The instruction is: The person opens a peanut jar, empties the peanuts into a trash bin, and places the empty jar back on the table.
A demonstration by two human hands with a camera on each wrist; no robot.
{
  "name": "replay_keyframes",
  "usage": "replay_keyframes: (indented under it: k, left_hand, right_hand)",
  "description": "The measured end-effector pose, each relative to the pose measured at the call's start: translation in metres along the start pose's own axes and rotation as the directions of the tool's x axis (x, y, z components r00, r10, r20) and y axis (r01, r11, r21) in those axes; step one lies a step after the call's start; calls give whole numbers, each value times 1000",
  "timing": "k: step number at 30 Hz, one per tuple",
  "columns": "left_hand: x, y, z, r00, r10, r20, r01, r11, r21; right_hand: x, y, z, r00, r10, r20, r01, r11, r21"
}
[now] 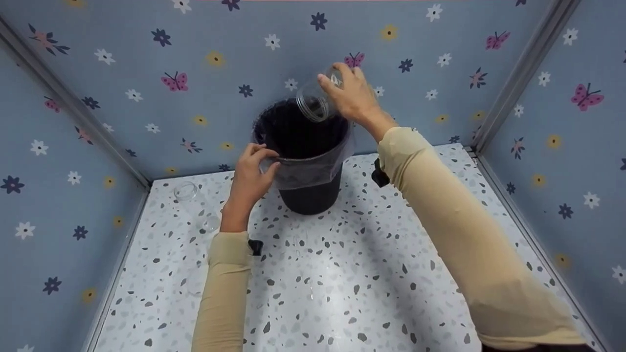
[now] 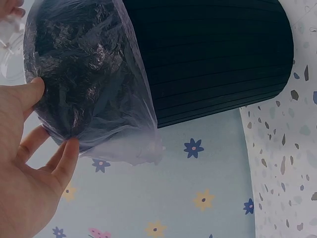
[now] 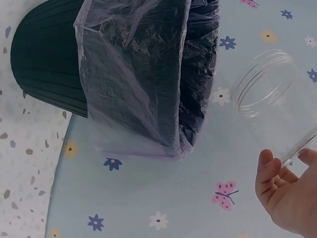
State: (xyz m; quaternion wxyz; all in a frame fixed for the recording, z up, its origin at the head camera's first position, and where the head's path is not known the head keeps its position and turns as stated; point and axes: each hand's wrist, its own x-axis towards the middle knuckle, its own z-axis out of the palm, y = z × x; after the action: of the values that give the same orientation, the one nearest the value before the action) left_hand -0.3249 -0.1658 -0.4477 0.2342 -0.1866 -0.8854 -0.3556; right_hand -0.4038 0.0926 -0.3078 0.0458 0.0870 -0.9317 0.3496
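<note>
A dark trash can [image 1: 310,198], lined with a thin see-through trash bag [image 1: 313,172] folded over its rim, stands against the back wall. My left hand [image 1: 250,178] holds the near left of the rim, thumb and fingertips against the bag; the left wrist view shows this hand [image 2: 34,163] close up. Above the can's far right side, my right hand [image 1: 349,93] grips a clear jar [image 1: 313,102] by its base end. The jar tilts with its threaded mouth toward the can's opening. In the right wrist view, fingers [image 3: 267,171] curl at the base of the jar [image 3: 277,94].
On the speckled white surface [image 1: 342,274], a clear round item [image 1: 186,190] lies at the back left, with other faint transparent items by my left forearm. Blue flowered panels [image 1: 234,58] enclose the back and both sides.
</note>
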Motion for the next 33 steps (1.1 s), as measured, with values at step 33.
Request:
replay_keyframes:
  k: [33]
  left_hand:
    - [-29, 3, -9, 986, 80, -144, -76, 996, 36]
  right_hand:
    - [-44, 69, -50, 957, 69, 283, -271, 570, 776]
